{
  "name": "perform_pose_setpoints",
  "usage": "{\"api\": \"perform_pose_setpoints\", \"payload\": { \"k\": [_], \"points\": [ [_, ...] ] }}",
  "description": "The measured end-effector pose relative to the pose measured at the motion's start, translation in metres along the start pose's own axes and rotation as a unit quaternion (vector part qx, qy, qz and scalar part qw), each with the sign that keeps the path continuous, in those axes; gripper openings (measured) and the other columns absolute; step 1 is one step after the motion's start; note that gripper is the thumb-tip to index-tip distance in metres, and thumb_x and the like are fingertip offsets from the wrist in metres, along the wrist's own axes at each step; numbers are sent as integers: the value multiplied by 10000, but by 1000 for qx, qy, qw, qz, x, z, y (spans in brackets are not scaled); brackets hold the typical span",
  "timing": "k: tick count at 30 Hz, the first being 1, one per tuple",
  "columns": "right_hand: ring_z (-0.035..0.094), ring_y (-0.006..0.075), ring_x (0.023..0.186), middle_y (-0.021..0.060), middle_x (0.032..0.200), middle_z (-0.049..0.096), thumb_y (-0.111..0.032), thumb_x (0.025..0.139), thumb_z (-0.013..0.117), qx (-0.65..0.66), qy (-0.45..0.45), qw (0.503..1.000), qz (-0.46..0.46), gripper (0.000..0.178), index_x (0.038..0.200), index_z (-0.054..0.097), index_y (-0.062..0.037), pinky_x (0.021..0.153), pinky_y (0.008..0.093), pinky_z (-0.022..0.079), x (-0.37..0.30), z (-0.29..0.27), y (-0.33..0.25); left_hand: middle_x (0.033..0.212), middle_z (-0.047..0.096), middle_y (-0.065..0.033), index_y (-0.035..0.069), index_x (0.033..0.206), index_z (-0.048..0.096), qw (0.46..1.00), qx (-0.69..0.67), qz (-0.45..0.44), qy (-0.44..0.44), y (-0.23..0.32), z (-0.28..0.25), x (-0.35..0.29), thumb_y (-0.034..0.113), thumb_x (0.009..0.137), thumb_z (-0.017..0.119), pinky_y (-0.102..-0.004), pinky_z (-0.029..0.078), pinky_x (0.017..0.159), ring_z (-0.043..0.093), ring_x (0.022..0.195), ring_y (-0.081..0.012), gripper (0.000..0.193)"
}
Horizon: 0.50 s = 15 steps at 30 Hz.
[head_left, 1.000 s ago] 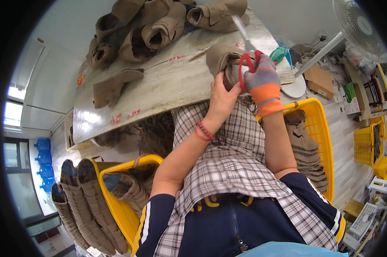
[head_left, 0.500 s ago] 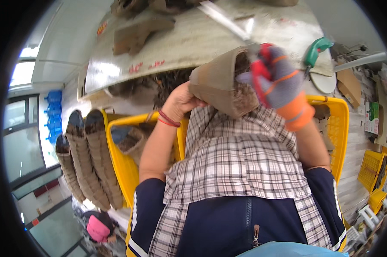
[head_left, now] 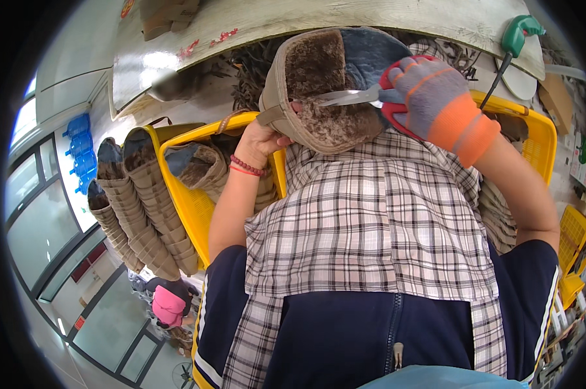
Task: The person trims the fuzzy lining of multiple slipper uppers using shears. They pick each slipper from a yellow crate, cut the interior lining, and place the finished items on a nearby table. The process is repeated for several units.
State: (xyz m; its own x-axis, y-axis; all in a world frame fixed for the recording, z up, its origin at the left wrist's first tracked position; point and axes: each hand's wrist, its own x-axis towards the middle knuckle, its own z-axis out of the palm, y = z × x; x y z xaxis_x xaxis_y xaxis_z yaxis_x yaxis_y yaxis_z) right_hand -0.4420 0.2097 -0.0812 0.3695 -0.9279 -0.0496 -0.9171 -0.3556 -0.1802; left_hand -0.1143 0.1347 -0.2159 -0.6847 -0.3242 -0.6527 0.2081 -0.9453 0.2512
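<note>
A beige hat point(head_left: 315, 61) with brown plush and a blue patch inside is held open side up above my lap. My bare left hand point(head_left: 264, 137) closes on its left edge, near a small strap, with a fingertip showing inside against the plush. In my right hand point(head_left: 433, 91), gloved in grey and orange, is a pair of red-handled scissors point(head_left: 351, 98). Their blades point left across the hat's opening, over the plush. Whether the tips touch the lining I cannot tell.
A white worktable point(head_left: 254, 29) runs across the top, with dark scraps point(head_left: 257, 74) beneath it. Yellow crates point(head_left: 188, 217) stand on both sides of me. Tall stacks of hats point(head_left: 157, 207) rise at left. A green corded tool point(head_left: 518, 34) lies on the table's right end.
The hat has tipped so its lined inside faces up. The scissors have swung from pointing up at the table to lying across the hat's opening. My view has shifted downward.
</note>
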Motion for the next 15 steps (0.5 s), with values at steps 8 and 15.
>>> {"api": "perform_pose_setpoints", "payload": {
  "k": [8, 15],
  "points": [
    [656, 226, 736, 90, 792, 654, -222, 734, 665, -41, -52, 998, 14, 155, 828, 676, -98, 614, 324, 528, 23, -1, -11, 770, 639, -45, 20, 960, 627, 994, 36, 48, 90, -5, 45, -9, -76, 731, 652, -219, 464, 334, 626, 527, -150, 250],
    [667, 225, 710, 96, 779, 673, -176, 707, 680, -68, -108, 992, -16, 119, 796, 705, -101, 573, 331, 526, 33, -8, -18, 745, 640, -55, 16, 1009, 615, 993, 46, 61, 85, -8, 45, -11, 31, 796, 628, -224, 437, 321, 628, 533, -149, 213]
  ]
}}
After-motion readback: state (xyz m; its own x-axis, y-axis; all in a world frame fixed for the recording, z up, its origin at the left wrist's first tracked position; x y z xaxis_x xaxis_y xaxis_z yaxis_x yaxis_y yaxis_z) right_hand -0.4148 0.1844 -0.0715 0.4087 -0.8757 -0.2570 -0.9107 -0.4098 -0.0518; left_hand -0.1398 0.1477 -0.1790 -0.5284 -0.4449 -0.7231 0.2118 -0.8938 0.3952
